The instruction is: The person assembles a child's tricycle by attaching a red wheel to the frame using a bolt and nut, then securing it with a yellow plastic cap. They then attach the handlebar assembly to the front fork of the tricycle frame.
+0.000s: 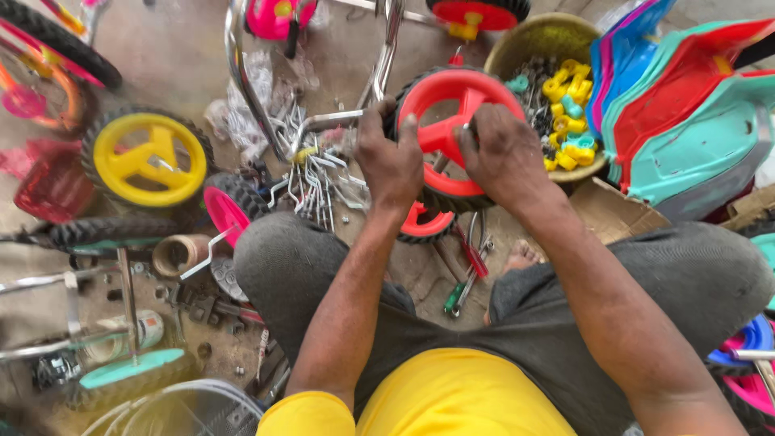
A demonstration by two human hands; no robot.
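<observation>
The floor [169, 48] carries all parts; bare room shows only toward its far left corner. Near the person's knees the floor is crowded.

The red wheel [452, 137] stands upright at the floor's centre, just beyond the knees. A bent chrome frame [242, 81] rises just left of it, with a pile of metal brackets [319, 182] at its base. A second red wheel [424, 222] lies under the first.

The left hand [390, 161] reaches forward, palm down, fingers clenched over the tyre's left rim. The right hand [504, 153] is curled over the right rim, fingertips pressing a thin metal piece at the hub; whether it is pinched cannot be told.

A round bowl [549, 36] of yellow and teal plastic caps sits at the far right, touching stacked red, teal and blue plastic shells [686, 113]. A yellow wheel [149, 157] lies well left. A flattened brown carton [613, 210] lies beside the right forearm. A screwdriver [456, 295] lies between the knees.
</observation>
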